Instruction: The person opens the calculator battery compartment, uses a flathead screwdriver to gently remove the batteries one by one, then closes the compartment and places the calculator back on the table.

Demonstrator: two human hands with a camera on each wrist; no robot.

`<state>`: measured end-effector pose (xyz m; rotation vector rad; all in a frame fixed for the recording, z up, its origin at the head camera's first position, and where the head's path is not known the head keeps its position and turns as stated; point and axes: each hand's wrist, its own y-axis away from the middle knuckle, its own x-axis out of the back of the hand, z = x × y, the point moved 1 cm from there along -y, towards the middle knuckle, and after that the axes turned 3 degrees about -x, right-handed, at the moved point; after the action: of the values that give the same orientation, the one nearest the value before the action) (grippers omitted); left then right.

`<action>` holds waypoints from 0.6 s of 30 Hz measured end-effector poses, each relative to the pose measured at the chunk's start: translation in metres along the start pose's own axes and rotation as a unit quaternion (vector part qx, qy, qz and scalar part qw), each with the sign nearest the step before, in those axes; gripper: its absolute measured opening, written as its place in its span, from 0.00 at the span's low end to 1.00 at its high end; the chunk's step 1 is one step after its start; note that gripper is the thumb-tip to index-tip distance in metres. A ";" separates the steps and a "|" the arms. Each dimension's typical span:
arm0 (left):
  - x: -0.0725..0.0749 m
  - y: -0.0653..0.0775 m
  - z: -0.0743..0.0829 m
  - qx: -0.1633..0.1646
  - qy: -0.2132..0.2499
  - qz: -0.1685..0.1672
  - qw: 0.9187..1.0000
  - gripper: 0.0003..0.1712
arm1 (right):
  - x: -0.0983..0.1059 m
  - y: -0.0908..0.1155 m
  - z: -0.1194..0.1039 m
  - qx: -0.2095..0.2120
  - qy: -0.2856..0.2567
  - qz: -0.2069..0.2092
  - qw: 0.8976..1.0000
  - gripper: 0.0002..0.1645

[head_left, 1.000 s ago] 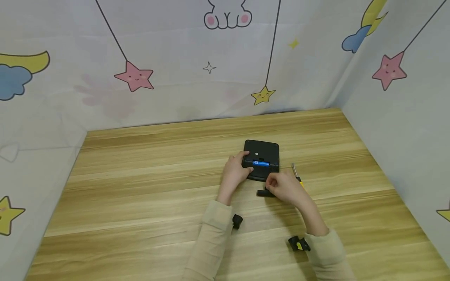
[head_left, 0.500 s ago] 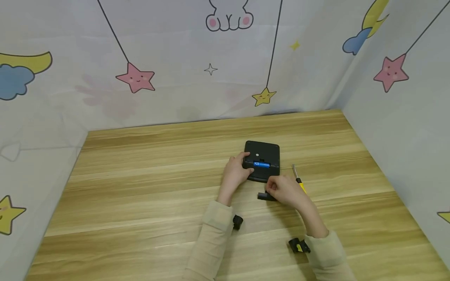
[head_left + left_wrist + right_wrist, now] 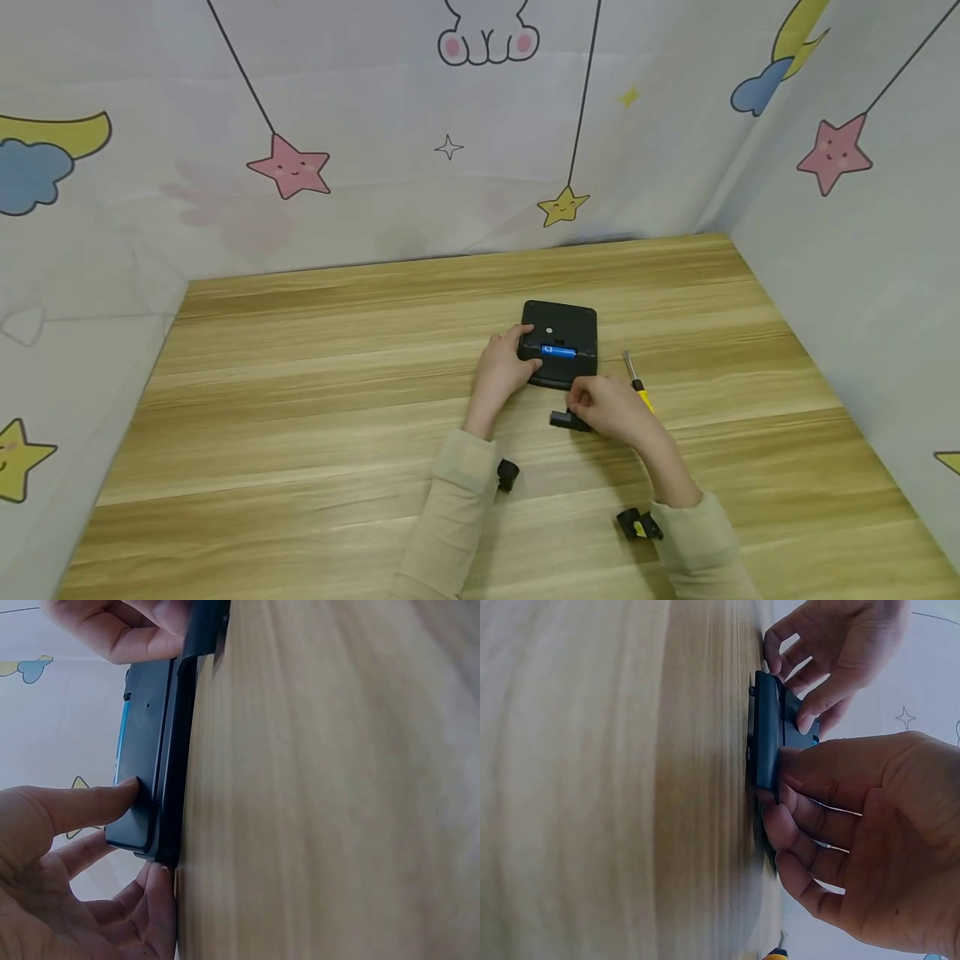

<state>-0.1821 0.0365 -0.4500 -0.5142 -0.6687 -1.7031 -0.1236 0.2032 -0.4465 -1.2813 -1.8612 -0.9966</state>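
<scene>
A black, flat device [image 3: 566,318], which looks like a calculator lying face down, rests on the table in the head view. In its uncovered slot sits a blue battery [image 3: 558,352]. My left hand [image 3: 501,367] grips the device's left side, thumb on its upper face and fingers around the edge, as the left wrist view also shows. Just in front of the device, my right hand [image 3: 611,407] pinches a narrow black battery cover [image 3: 564,419] between thumb and fingers. In the right wrist view the cover [image 3: 767,735] stands close before the device, and its far end is hidden by fingers.
A screwdriver [image 3: 630,364] with a yellow and black handle lies right of the device, its handle partly behind my right hand. The wooden table [image 3: 315,400] meets a printed cloth wall [image 3: 390,100] at the back and another on the right.
The battery cover has tilted slightly in my right hand, which has moved a little toward me. My left hand and the device stay in place.
</scene>
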 end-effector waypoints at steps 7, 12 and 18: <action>0.000 -0.001 0.001 -0.001 -0.011 0.002 1.000 0.32 | 0.001 0.000 0.001 -0.001 -0.002 0.000 1.000 0.05; -0.001 -0.002 0.002 0.003 -0.014 0.003 1.000 0.33 | 0.002 0.000 0.002 0.001 -0.009 0.002 1.000 0.04; 0.000 -0.002 0.003 0.006 -0.016 0.003 1.000 0.33 | 0.007 0.002 0.003 -0.003 -0.019 0.027 0.999 0.03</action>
<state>-0.1842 0.0386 -0.4484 -0.5351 -0.6994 -1.6876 -0.1239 0.2092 -0.4417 -1.3557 -1.8440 -0.9569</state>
